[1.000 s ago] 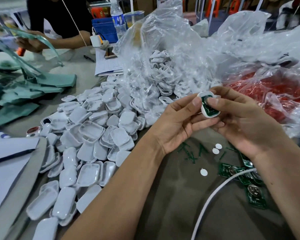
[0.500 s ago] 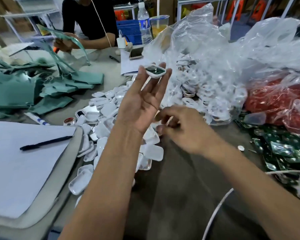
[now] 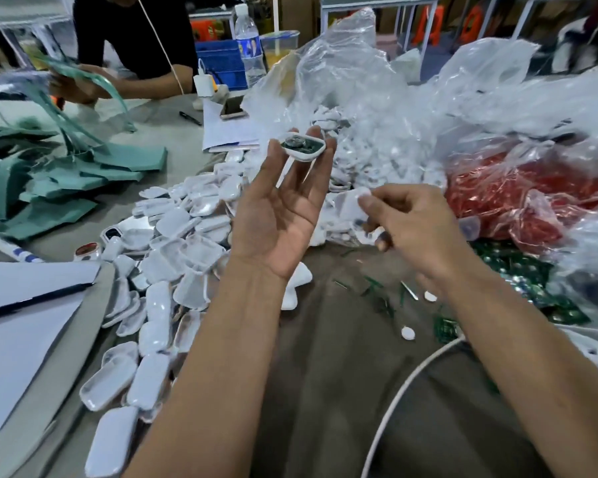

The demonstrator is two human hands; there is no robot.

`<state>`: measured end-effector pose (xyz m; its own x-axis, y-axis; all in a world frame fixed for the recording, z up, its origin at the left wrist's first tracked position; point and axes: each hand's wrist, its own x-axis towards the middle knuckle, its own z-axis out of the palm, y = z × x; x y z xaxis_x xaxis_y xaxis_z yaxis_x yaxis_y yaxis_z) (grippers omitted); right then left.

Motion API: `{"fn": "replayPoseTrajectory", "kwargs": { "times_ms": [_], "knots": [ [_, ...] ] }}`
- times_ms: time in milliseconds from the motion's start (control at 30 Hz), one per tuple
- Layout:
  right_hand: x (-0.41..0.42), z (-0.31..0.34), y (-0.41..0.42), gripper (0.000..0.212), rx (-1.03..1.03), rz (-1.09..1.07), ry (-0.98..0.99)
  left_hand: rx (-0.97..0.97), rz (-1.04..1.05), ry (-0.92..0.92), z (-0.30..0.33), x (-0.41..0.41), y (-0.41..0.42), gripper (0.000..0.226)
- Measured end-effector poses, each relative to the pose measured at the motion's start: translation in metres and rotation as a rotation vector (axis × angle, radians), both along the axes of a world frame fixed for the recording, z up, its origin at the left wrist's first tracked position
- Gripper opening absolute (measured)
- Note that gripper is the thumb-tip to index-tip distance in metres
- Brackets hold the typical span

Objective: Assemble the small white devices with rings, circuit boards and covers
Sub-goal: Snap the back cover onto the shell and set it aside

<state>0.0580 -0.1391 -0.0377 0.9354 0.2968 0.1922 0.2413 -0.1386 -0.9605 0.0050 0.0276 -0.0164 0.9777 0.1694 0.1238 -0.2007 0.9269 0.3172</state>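
Note:
My left hand (image 3: 283, 215) is raised palm up with fingers straight, and a white device shell (image 3: 302, 145) with a green circuit board inside rests on its fingertips. To its right and lower, my right hand (image 3: 415, 222) pinches a white cover (image 3: 351, 203) between thumb and fingers. A heap of white covers (image 3: 173, 257) spreads over the table to the left. Green circuit boards (image 3: 518, 277) lie at the right, partly under plastic. Small white discs (image 3: 408, 332) lie on the brown cloth.
Clear plastic bags (image 3: 377, 108) of white rings rise behind my hands; a bag of red parts (image 3: 518, 198) sits right. A white cable (image 3: 404, 384) crosses the cloth. White paper with a pen (image 3: 18, 305) lies left. Another person (image 3: 132, 46) handles green sheets (image 3: 69, 181) across the table.
My hands separated. The left lifted the shell with its board up on its fingertips. The right dropped to the pile and now holds up a white cover.

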Motion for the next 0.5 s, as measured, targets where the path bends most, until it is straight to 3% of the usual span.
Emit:
{"fn": "replayPoseTrajectory", "kwargs": {
  "times_ms": [67,200,400,500],
  "knots": [
    [0.009,0.001,-0.022,0.016,0.290,-0.049,0.186,-0.031,-0.048,0.000,-0.005,0.008,-0.016,0.028],
    [0.012,-0.001,-0.045,0.032,0.563,-0.047,0.337,-0.037,-0.109,0.067,-0.020,0.022,-0.040,0.027],
    [0.012,-0.004,-0.049,0.014,0.713,-0.046,0.388,0.081,-0.141,0.162,-0.034,0.030,-0.050,0.023],
    [0.015,-0.006,-0.051,0.015,0.753,-0.032,0.394,0.107,-0.140,0.146,-0.037,0.032,-0.049,0.037]
  ]
}}
